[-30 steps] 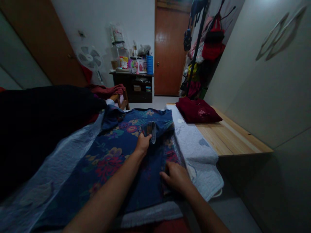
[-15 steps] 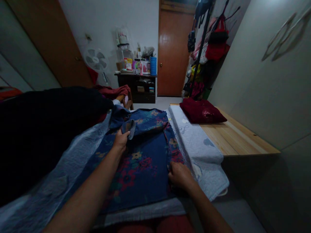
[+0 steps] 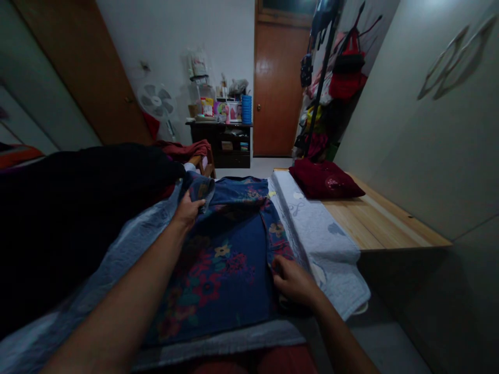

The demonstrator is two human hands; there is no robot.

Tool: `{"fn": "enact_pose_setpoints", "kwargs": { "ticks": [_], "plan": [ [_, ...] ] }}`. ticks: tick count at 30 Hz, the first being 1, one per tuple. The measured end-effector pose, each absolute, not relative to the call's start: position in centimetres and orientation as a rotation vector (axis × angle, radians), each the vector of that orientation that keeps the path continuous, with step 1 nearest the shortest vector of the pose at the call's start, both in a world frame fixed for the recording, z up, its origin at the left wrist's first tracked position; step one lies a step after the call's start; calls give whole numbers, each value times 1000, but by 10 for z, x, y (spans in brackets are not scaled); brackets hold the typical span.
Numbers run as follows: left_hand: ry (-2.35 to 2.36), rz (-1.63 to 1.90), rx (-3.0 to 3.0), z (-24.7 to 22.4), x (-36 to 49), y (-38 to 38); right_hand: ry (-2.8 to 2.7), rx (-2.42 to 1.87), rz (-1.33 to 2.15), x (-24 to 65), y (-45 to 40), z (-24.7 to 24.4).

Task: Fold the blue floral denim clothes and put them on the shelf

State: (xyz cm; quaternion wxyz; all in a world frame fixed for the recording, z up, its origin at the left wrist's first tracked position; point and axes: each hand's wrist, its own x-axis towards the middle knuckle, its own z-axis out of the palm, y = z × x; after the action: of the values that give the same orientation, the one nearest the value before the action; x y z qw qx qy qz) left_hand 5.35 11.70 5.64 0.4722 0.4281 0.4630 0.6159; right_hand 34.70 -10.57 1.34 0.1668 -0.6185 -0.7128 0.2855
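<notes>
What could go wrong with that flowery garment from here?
The left hand holds a cuff of the floral garment; if that slips, it might land crumpled. The dark cloth heap lies close by, so the cuff could brush it. The right hand grips the garment near its side; a hard tug might rumple the pale cover underneath.

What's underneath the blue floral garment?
Pale bedding shows past the near edge and right side of the floral garment. Whatever lies under the garment's middle is covered, so I can't tell.
</notes>
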Motion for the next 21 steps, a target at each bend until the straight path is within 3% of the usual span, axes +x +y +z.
{"fn": "enact_pose_setpoints", "kwargs": {
  "ticks": [10, 21],
  "plan": [
    [1305, 1559, 1044, 16, 19, 118, -2089, -1763, 815, 341, -106, -1],
    [1379, 1656, 1089, 21, -9, 132, -1999, -1604, 935, 330, -102, -3]
  ]
}}
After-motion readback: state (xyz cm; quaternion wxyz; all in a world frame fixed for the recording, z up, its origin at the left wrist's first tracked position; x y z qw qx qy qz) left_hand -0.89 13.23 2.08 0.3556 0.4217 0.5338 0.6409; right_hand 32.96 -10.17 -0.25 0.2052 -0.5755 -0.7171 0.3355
